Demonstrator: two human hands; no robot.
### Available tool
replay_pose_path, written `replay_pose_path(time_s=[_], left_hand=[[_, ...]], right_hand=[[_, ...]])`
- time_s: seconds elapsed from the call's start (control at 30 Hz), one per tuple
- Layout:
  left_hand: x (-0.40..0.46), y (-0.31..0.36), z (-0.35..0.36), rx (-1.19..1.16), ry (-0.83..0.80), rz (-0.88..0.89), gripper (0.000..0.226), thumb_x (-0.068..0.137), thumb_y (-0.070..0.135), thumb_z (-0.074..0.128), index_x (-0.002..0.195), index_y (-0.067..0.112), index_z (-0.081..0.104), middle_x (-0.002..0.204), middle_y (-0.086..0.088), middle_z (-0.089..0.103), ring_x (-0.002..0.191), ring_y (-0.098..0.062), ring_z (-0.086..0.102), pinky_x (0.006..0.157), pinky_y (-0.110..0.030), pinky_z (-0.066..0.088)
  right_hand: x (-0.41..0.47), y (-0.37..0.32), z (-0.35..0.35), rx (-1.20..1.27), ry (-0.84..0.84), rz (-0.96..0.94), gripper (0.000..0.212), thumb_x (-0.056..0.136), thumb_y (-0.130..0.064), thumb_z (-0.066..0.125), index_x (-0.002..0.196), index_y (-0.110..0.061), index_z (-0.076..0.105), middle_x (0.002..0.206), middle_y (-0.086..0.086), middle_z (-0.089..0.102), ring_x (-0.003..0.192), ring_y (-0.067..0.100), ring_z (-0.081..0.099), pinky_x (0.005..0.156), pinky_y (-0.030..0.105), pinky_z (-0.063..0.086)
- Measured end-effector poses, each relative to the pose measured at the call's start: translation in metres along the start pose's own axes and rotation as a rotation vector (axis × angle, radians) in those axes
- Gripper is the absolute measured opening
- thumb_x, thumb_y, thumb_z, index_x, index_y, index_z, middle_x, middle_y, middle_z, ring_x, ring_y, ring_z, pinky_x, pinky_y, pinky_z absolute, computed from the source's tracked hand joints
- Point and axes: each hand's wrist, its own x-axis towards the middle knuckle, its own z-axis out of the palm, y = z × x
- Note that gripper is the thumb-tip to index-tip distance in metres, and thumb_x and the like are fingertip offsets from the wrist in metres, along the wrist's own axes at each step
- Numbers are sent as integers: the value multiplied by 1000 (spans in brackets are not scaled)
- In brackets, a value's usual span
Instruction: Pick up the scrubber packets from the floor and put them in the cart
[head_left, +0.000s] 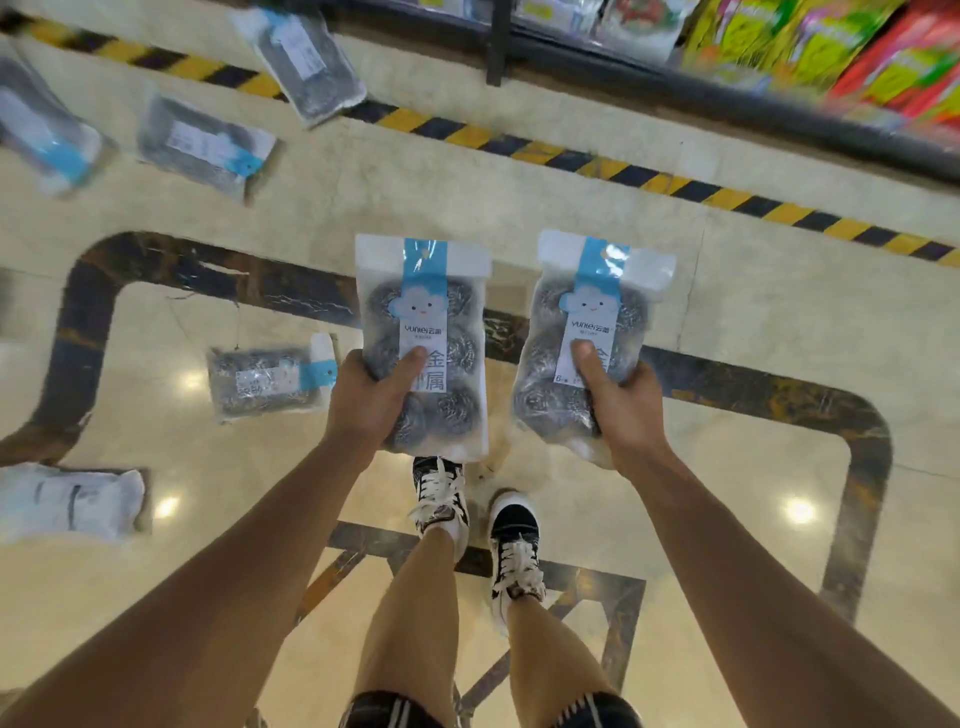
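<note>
I hold two scrubber packets upright in front of me, above the floor. My left hand (371, 397) grips the lower part of one scrubber packet (423, 312), a clear bag of steel wool balls with a blue and white label. My right hand (621, 402) grips a matching scrubber packet (592, 312). Several more packets lie on the floor: one (267, 382) just left of my left hand, one (200, 145) at the upper left, one (304, 62) across the striped tape, one (44, 124) at the far left edge. No cart is in view.
A white packet (70, 501) lies on the floor at the lower left. A store shelf (779, 98) with bright packages runs along the top right, bordered by yellow-black tape (571, 156). My feet in black and white sneakers (475, 512) stand on glossy marble.
</note>
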Motion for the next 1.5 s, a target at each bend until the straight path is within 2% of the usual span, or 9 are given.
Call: replay_pose_path(time_s=[0.1,0.2,0.33,0.47,0.6,0.7,0.97,1.13,1.5], left_hand=[[-61,42,-32,-66,5,18,43,85,51,76,110,16,72,101,-2,78,88,-17,75,81,-36,61],[-129,72,-69,-162,35,-5,60,71,67,80,109,21,71,103,0,79,92,-24,77,87,-49,61],[-234,109,-120,-283,73,35,18,88,41,77,95,25,73,91,5,80,84,-17,79,82,-45,64],[-325,125,-172,-389,136,56,40,88,44,77,114,15,71,97,0,80,84,-19,78,82,-43,64],[-397,109,-219,-456,277,64,16,94,35,73,98,20,66,82,8,73,65,0,69,56,-16,50],[-444,86,-252,-520,366,53,28,92,43,72,94,16,62,86,-3,72,57,-1,66,50,-22,43],[-495,-16,-355,-764,691,-66,36,86,56,73,101,24,65,100,-4,76,92,-26,73,87,-49,58],[-504,-88,-430,-952,830,-116,33,90,51,71,107,23,64,98,5,73,91,-17,71,77,-36,55],[-509,-208,-640,-1088,1006,-216,66,75,70,69,120,21,67,110,0,75,96,-21,73,91,-45,58]], right_hand=[[-44,-68,-18,-18,-22,-28,20,92,-41,73,98,-23,76,88,-10,79,84,5,76,73,25,60],[-100,-127,-34,-71,-79,-43,34,85,-49,78,101,-20,72,89,-8,77,82,8,75,78,32,61],[-188,-203,-57,-190,-136,-138,59,73,-64,79,108,-18,68,99,-3,76,90,15,73,80,37,60],[-275,-264,-65,-199,-250,-200,45,79,-50,82,107,-18,67,100,-2,76,90,17,74,86,44,61],[-350,-294,-60,-231,-432,-251,51,71,-57,81,105,-20,73,97,1,80,88,22,77,86,54,61],[-394,-303,-40,-284,-574,-284,46,70,-59,80,100,-24,76,96,4,80,87,28,77,84,57,60],[-488,-309,96,-551,-843,-507,18,91,-32,75,91,-14,70,87,4,76,62,0,70,51,15,51],[-560,-297,214,-695,-968,-575,31,81,-53,77,98,-27,75,89,-4,80,82,16,77,76,41,61],[-711,-290,470,-754,-1114,-709,17,87,-38,78,91,-22,72,88,-4,78,83,18,75,73,36,59]])
